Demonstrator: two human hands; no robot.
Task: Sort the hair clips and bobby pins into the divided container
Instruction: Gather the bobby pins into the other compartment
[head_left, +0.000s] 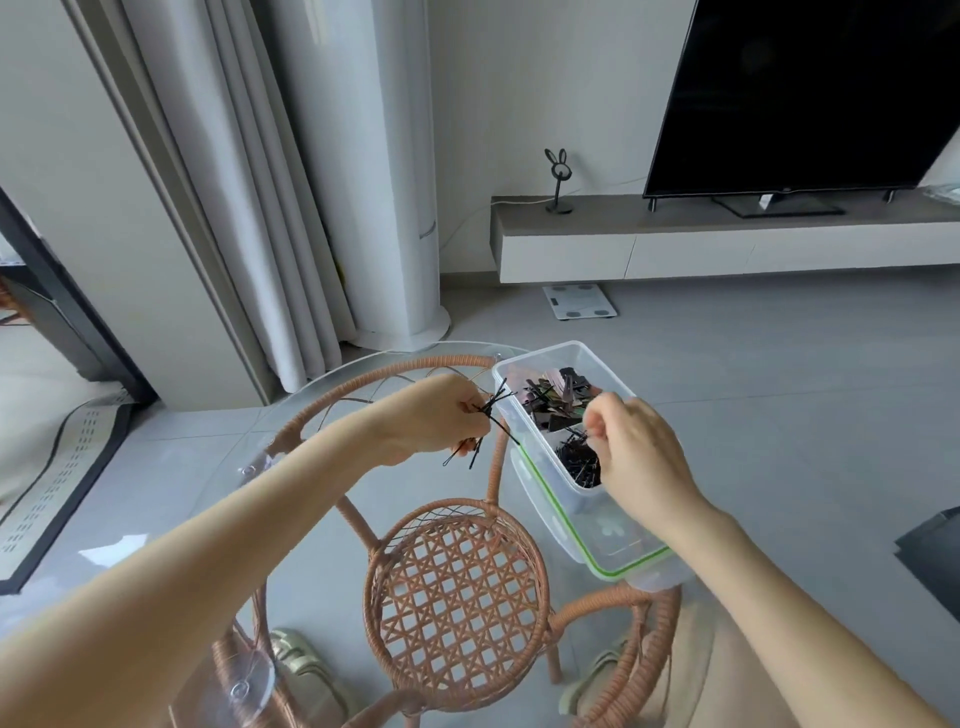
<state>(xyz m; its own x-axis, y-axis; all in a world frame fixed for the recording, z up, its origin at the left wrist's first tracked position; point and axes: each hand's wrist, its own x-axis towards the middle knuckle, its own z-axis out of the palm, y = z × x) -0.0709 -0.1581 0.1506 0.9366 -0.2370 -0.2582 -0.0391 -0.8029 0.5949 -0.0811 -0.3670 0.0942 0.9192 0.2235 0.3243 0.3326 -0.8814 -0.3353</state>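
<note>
A clear divided container (503, 372) stands on the glass tabletop, on top of its green-sealed lid (613, 569). Its far compartment holds dark and pink hair clips (553, 397); the near one holds a heap of black bobby pins (576, 460). My left hand (441, 413) hovers just left of the container, closed around a bunch of black bobby pins (480, 436) that stick out both ways. My right hand (631, 452) is over the near compartment, fingers pinched together; what they pinch is too small to make out.
The round glass table (291, 415) has a wicker frame and a woven lower shelf (457, 603). Beyond stand a white tower unit (384, 208), curtains, a TV on a low cabinet (727, 239) and a floor scale (579, 301). My feet show beneath the glass.
</note>
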